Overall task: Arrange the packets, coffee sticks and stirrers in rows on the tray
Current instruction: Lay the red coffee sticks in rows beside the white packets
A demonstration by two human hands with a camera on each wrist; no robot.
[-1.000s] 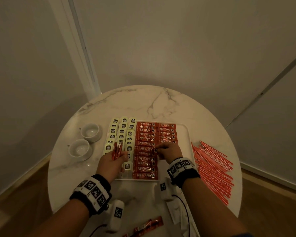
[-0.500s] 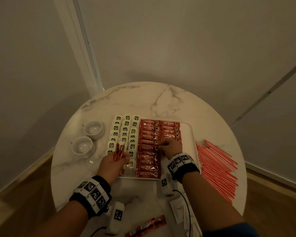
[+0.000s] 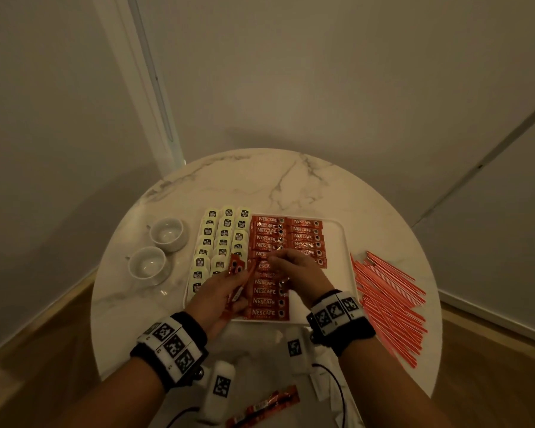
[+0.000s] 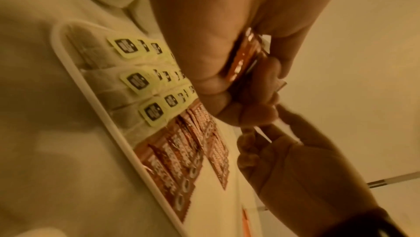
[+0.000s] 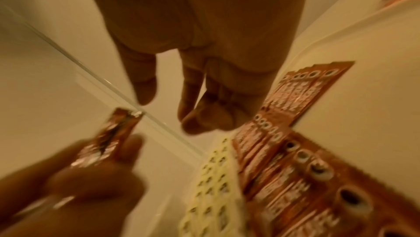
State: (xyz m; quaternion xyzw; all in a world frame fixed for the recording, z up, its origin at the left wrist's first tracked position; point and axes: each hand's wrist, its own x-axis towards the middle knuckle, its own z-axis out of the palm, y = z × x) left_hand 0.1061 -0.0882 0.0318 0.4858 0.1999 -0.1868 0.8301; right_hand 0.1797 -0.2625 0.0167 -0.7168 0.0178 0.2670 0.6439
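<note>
Head view: our left hand (image 3: pixel 217 296) clutches spare Nescafé sticks (image 3: pixel 240 281) as a ready supply over the tray (image 3: pixel 342 267); our right hand (image 3: pixel 294 270), fingers loosely curled and empty, reaches toward them.

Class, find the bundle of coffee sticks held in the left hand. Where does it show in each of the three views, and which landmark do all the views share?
Head: the bundle sits left of centre, gripped by the left hand over the tray.
Left wrist: the bundle is upper centre, between curled fingers.
Right wrist: the bundle is lower left, blurred.
Shared landmark: the cream packets in rows.
</note>
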